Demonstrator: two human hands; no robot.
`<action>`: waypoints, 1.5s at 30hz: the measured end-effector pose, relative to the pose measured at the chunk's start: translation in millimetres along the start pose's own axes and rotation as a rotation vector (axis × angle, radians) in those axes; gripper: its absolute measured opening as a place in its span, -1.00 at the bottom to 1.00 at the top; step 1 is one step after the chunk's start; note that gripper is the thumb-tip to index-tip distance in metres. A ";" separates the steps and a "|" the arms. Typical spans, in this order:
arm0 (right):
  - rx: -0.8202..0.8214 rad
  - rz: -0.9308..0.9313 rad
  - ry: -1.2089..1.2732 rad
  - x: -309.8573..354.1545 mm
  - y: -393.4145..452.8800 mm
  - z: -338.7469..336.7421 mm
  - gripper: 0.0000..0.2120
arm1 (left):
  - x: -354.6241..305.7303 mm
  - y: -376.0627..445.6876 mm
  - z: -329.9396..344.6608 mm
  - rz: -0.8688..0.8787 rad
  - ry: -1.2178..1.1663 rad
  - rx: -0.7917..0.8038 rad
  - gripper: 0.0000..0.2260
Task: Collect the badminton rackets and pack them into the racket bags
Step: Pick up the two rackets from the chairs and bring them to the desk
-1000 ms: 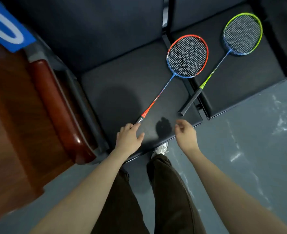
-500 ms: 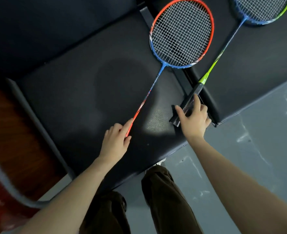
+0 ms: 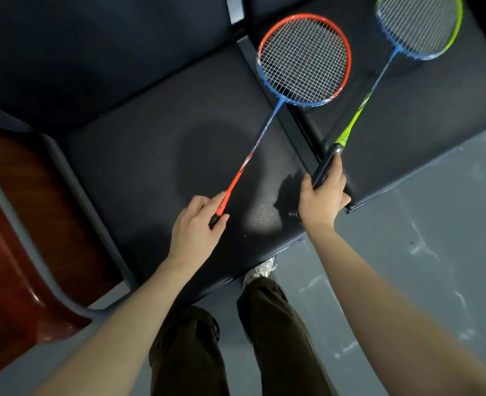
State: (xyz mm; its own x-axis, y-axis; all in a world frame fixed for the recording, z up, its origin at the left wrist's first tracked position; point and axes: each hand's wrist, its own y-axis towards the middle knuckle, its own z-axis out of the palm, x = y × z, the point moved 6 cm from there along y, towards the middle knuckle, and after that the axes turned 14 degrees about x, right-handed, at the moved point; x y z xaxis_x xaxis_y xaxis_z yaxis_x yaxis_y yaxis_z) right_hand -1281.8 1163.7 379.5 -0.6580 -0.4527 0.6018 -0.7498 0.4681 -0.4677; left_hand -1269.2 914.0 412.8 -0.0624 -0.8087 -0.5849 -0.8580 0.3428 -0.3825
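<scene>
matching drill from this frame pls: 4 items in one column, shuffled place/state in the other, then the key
Column 1
1. orange racket
2. green racket
3. white shoe
4. wooden armrest

Column 2
A. pokes out from under the front edge of the seat
B. handle gripped by the right hand
C. far left of the view, beside the seat
D. handle end held by the left hand, head lying across the gap between two dark seats

Pairs: 1-D, 2-B, 3-A, 4-C
</scene>
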 end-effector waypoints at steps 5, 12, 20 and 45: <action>0.028 -0.030 0.048 23.9 -66.7 -25.2 -0.40 | -28.8 -50.2 -40.0 -0.019 -0.044 -0.086 -0.63; 0.018 -0.163 0.108 73.6 -188.9 -41.9 -0.41 | -45.5 -144.0 -105.9 0.014 -0.093 -0.211 -0.64; -0.051 -0.309 0.184 131.9 -345.2 -55.9 -0.41 | -49.5 -286.0 -183.2 0.107 -0.162 -0.360 -0.63; 0.341 -0.950 0.107 222.8 -711.6 50.0 -0.36 | 57.5 -701.3 -276.7 -0.188 -0.109 -0.905 -0.64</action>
State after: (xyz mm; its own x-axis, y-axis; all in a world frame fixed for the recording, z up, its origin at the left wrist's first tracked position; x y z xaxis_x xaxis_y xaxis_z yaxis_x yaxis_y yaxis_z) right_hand -898.3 691.8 814.0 0.2176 -0.4467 0.8678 -0.9506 -0.2987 0.0846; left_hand -812.1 494.8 845.3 0.1264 -0.7483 -0.6512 -0.9229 -0.3295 0.1995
